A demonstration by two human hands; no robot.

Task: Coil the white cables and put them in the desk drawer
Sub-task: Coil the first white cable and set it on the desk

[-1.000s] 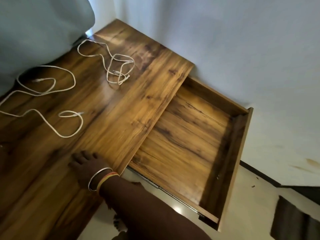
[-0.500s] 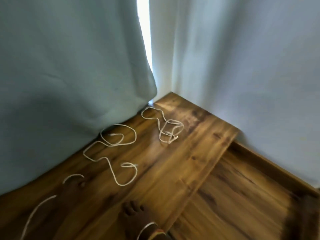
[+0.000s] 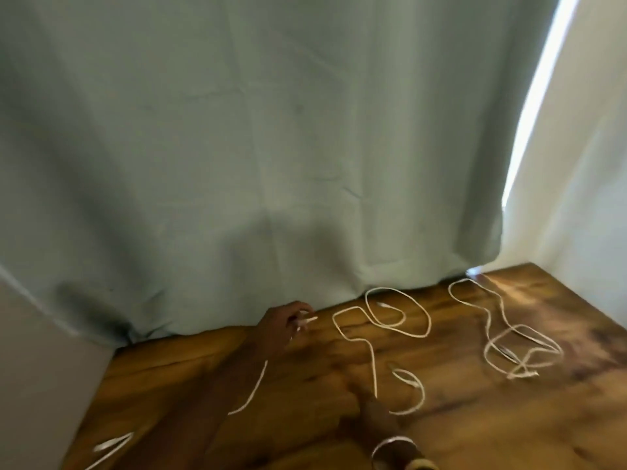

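Coiling should begin from the end that is already taken: the left hand (image 3: pixel 280 325), far on the desk (image 3: pixel 475 435) just before the curtain (image 3: pixel 271 147), pinches a white plug end (image 3: pixel 307 320) between the thumb and curled fingers. In my judgement it is good to keep this pinch firm and lay even loops into it with the other hand. Pull slowly, because the middle cable (image 3: pixel 374 364) lies in crossing loops just to the right and may drag or knot. The right hand (image 3: pixel 371 405) lies nearer on the wood, just beside a strand of this cable. It is blurred, so I cannot tell how its fingers lie. Another cable (image 3: pixel 519 369) is tangled at the far right, well apart. A loose strand (image 3: pixel 252 391) shows below the left forearm and probably belongs to the pinched end. The drawer is not visible.
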